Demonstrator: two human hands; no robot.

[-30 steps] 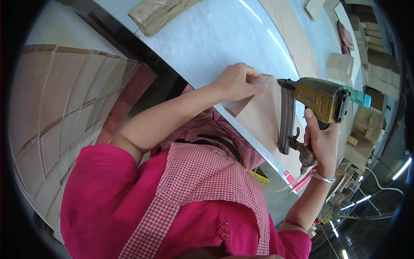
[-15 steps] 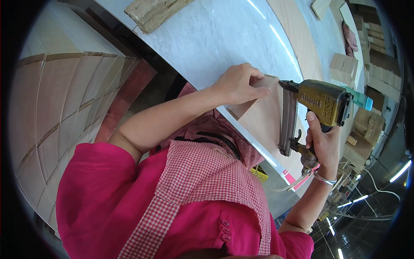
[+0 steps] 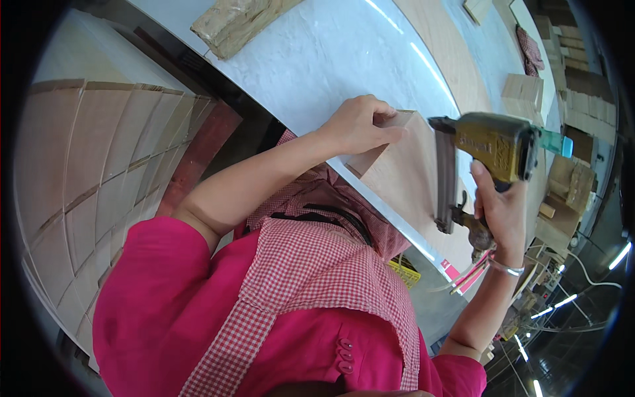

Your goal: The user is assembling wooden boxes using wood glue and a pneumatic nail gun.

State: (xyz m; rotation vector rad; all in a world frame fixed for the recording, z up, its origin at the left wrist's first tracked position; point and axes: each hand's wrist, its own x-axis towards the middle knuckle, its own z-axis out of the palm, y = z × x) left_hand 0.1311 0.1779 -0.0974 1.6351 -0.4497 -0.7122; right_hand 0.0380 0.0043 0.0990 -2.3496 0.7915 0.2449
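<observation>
My left hand (image 3: pixel 362 127) grips the upper edge of an upright wooden strip (image 3: pixel 372 159), thumb on one side and fingers on the other. The strip meets a pale wooden panel (image 3: pixel 409 169) at a corner, near the table's front edge. In my right hand (image 3: pixel 501 210) is a yellow-and-black pneumatic nail gun (image 3: pixel 493 142), fingers wrapped round its handle. Its nose is a little right of the wood's corner and apart from it. The long magazine hangs down beside the panel, and a hose runs from the handle's lower end.
Wrapped, stacked panels (image 3: pixel 99 145) stand at the left. A tape-covered block (image 3: pixel 241 23) lies on the glossy table (image 3: pixel 317 66). Further right are a small wood stack (image 3: pixel 522 92), a checked cloth (image 3: pixel 529 49) and more timber (image 3: pixel 589 106). A yellow basket (image 3: pixel 405 271) shows below the table edge.
The nail gun in my right hand has drawn away from the wood's corner, leaving a gap. My left hand and the wood appear slightly further left; the whole view has shifted a little.
</observation>
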